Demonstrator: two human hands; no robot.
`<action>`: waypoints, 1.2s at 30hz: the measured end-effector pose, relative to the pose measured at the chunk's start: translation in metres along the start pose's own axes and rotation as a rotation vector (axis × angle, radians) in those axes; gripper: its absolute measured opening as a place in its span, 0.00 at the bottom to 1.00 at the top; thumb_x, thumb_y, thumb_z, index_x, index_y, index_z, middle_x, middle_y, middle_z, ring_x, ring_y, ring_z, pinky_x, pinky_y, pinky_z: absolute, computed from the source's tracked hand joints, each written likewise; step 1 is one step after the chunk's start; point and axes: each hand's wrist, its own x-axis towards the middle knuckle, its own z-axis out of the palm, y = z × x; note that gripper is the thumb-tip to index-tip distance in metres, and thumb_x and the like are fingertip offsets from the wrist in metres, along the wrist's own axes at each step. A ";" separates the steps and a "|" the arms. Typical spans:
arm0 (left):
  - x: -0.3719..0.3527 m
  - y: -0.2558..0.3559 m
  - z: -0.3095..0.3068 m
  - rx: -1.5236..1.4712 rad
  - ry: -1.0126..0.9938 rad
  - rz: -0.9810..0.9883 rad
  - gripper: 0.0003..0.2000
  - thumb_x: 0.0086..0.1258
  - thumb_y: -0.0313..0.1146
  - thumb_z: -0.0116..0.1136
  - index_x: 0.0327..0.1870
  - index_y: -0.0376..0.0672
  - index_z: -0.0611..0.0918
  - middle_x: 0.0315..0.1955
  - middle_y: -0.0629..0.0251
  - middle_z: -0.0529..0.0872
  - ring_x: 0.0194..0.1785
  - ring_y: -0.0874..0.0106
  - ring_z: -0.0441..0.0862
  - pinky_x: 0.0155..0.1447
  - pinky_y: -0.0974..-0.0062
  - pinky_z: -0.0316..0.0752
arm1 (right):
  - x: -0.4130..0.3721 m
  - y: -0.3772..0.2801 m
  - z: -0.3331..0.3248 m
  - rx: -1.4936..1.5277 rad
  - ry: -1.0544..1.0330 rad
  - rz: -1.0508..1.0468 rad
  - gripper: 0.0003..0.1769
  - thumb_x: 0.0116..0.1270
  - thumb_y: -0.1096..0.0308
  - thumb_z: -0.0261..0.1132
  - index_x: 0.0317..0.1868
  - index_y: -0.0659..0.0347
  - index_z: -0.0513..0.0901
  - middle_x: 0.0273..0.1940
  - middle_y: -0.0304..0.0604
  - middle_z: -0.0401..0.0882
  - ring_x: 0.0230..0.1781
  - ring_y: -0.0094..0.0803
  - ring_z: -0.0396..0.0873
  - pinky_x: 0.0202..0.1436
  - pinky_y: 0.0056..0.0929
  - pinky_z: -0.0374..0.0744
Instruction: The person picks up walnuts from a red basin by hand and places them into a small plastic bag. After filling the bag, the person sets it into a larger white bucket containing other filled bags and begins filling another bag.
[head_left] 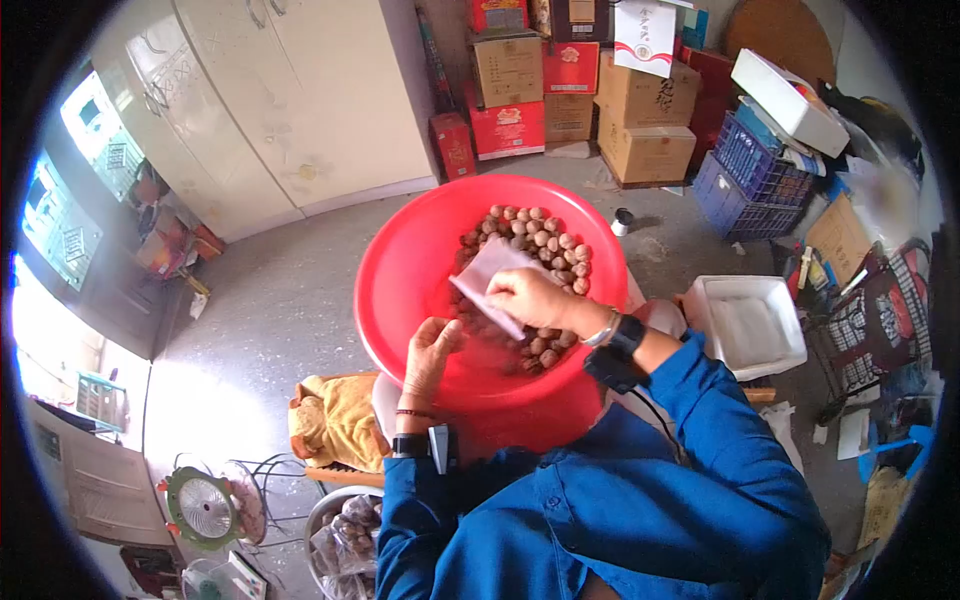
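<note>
A large red plastic basin (385, 290) is in front of me, with a heap of brown walnuts (545, 238) along its far and right side. Over the walnuts my right hand (530, 298) is closed on a pale pink cloth (495, 262), which hangs flat and slightly blurred from the fingers. My left hand (430, 355) is above the basin's near left part, thumb and fingertips pinched together; what they hold, if anything, I cannot tell. Both wrists wear dark bands.
Cardboard boxes (640, 95) are stacked by the far wall, beside a white cabinet (300, 110). A white foam box (745, 320) and blue crates (750, 180) stand on the right. At lower left are a yellow towel (340, 420), a bowl of bagged walnuts (345, 535) and a fan (205, 507).
</note>
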 end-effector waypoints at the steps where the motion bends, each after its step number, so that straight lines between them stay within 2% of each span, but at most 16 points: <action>1: -0.001 0.002 0.000 -0.041 0.001 0.010 0.11 0.80 0.39 0.64 0.46 0.39 0.83 0.36 0.67 0.88 0.39 0.76 0.85 0.48 0.76 0.82 | 0.007 -0.010 0.014 -0.015 -0.041 0.031 0.10 0.74 0.64 0.67 0.44 0.63 0.88 0.34 0.45 0.89 0.35 0.30 0.86 0.43 0.33 0.83; 3: -0.005 0.009 0.004 -0.111 0.027 0.033 0.12 0.80 0.41 0.64 0.46 0.40 0.81 0.36 0.67 0.87 0.38 0.77 0.83 0.48 0.76 0.80 | 0.017 -0.022 0.038 0.100 -0.098 0.074 0.11 0.73 0.64 0.67 0.46 0.62 0.90 0.34 0.47 0.90 0.36 0.33 0.88 0.44 0.36 0.84; 6: -0.003 0.008 0.001 -0.097 0.035 0.045 0.13 0.81 0.41 0.63 0.44 0.40 0.80 0.37 0.66 0.87 0.37 0.77 0.82 0.45 0.77 0.80 | 0.024 -0.026 0.053 0.115 -0.172 0.167 0.12 0.75 0.65 0.64 0.49 0.63 0.89 0.36 0.45 0.91 0.38 0.32 0.89 0.45 0.36 0.85; 9: 0.001 0.007 0.002 -0.080 0.094 0.055 0.13 0.81 0.41 0.62 0.42 0.40 0.79 0.35 0.65 0.87 0.35 0.78 0.82 0.41 0.78 0.79 | 0.031 -0.013 0.062 0.219 -0.185 0.141 0.13 0.75 0.65 0.63 0.50 0.65 0.88 0.38 0.46 0.91 0.41 0.32 0.88 0.47 0.35 0.84; 14: 0.005 -0.001 0.000 0.055 0.153 0.025 0.14 0.84 0.40 0.57 0.43 0.36 0.82 0.30 0.64 0.87 0.31 0.76 0.82 0.36 0.77 0.80 | 0.029 0.008 0.065 0.216 -0.192 0.161 0.13 0.75 0.66 0.63 0.51 0.66 0.88 0.39 0.46 0.91 0.42 0.31 0.87 0.49 0.34 0.84; 17: 0.003 0.011 0.006 0.017 0.093 -0.030 0.16 0.85 0.41 0.55 0.45 0.34 0.83 0.32 0.62 0.88 0.32 0.74 0.85 0.34 0.76 0.83 | 0.029 0.018 0.068 0.190 -0.200 0.159 0.13 0.74 0.65 0.64 0.49 0.66 0.88 0.40 0.47 0.90 0.44 0.29 0.85 0.50 0.33 0.83; 19: 0.004 0.006 0.007 0.069 0.108 -0.027 0.16 0.85 0.41 0.54 0.45 0.34 0.83 0.33 0.61 0.89 0.32 0.73 0.86 0.33 0.76 0.83 | 0.032 0.035 0.078 0.183 -0.189 0.153 0.15 0.71 0.60 0.68 0.47 0.65 0.88 0.38 0.52 0.90 0.41 0.32 0.86 0.49 0.37 0.82; 21: 0.006 0.000 0.007 0.118 0.125 -0.026 0.17 0.85 0.41 0.53 0.46 0.33 0.83 0.33 0.60 0.90 0.32 0.73 0.87 0.32 0.75 0.84 | 0.032 0.040 0.079 0.180 -0.170 0.104 0.16 0.69 0.59 0.68 0.45 0.66 0.88 0.38 0.54 0.90 0.40 0.31 0.87 0.49 0.36 0.82; 23: 0.008 -0.004 0.003 0.146 0.130 -0.054 0.17 0.86 0.41 0.52 0.46 0.32 0.84 0.34 0.58 0.91 0.31 0.74 0.86 0.32 0.76 0.84 | 0.032 0.037 0.075 0.186 -0.237 0.135 0.16 0.70 0.59 0.68 0.46 0.65 0.88 0.39 0.54 0.90 0.41 0.31 0.87 0.49 0.36 0.82; 27: 0.008 0.002 0.003 0.153 0.120 -0.087 0.18 0.86 0.41 0.52 0.47 0.33 0.86 0.36 0.58 0.91 0.34 0.73 0.88 0.36 0.76 0.85 | 0.030 0.042 0.078 0.248 -0.218 0.097 0.14 0.70 0.60 0.69 0.46 0.63 0.89 0.37 0.50 0.91 0.40 0.29 0.86 0.49 0.35 0.82; 29: 0.009 0.001 0.004 0.224 0.110 -0.099 0.18 0.86 0.40 0.51 0.47 0.32 0.86 0.37 0.57 0.92 0.33 0.74 0.88 0.36 0.76 0.85 | 0.031 0.046 0.080 0.340 -0.280 0.221 0.11 0.71 0.62 0.70 0.45 0.60 0.90 0.35 0.38 0.91 0.38 0.22 0.84 0.46 0.30 0.82; 34: 0.007 0.000 0.009 0.121 0.157 -0.076 0.17 0.85 0.37 0.52 0.41 0.32 0.86 0.32 0.59 0.91 0.27 0.76 0.84 0.32 0.77 0.83 | 0.029 0.051 0.079 0.418 -0.293 0.259 0.11 0.75 0.64 0.68 0.44 0.63 0.89 0.34 0.37 0.89 0.38 0.21 0.82 0.45 0.28 0.81; 36: 0.010 -0.008 0.005 0.152 0.256 -0.058 0.13 0.83 0.35 0.55 0.40 0.33 0.84 0.31 0.62 0.89 0.26 0.75 0.84 0.31 0.77 0.83 | 0.026 0.048 0.072 0.476 -0.269 0.246 0.11 0.74 0.64 0.68 0.43 0.65 0.88 0.34 0.38 0.88 0.38 0.22 0.83 0.46 0.28 0.81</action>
